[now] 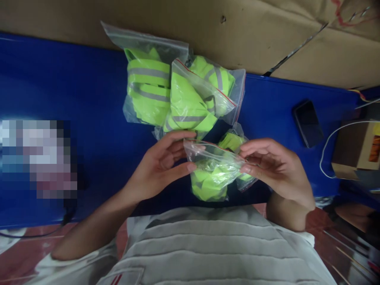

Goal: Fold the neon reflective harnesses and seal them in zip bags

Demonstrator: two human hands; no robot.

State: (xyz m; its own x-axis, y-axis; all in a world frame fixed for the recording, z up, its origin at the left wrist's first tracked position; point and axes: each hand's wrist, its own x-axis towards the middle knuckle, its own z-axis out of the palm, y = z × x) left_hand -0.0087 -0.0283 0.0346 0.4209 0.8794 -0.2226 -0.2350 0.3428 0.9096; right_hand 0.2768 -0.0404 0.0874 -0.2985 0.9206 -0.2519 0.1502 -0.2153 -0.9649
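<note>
Between my hands is a clear zip-lock bag (pixel 209 174) with a neon yellow-green item folded inside. My left hand (pixel 163 164) grips the bag's upper left edge, thumb in front and fingers partly hidden behind it. At the upper right corner, my right hand (pixel 271 164) pinches the plastic between thumb and fingers. Another small bag (pixel 233 138) with yellow-green fabric lies just behind, partly covered. Farther back, a pile holds a large bag of yellow-green fabric with grey stripes (pixel 150 91), a red-edged zip bag (pixel 188 101) and a further bag (pixel 218 77).
The bags rest on a blue table (pixel 97 95). Brown cardboard (pixel 208 23) runs along the far edge. A black phone (pixel 308 123) lies to the right, near a white cable (pixel 322 154) and an opened cardboard box (pixel 353 150). A blurred-out patch (pixel 47 158) covers something at left.
</note>
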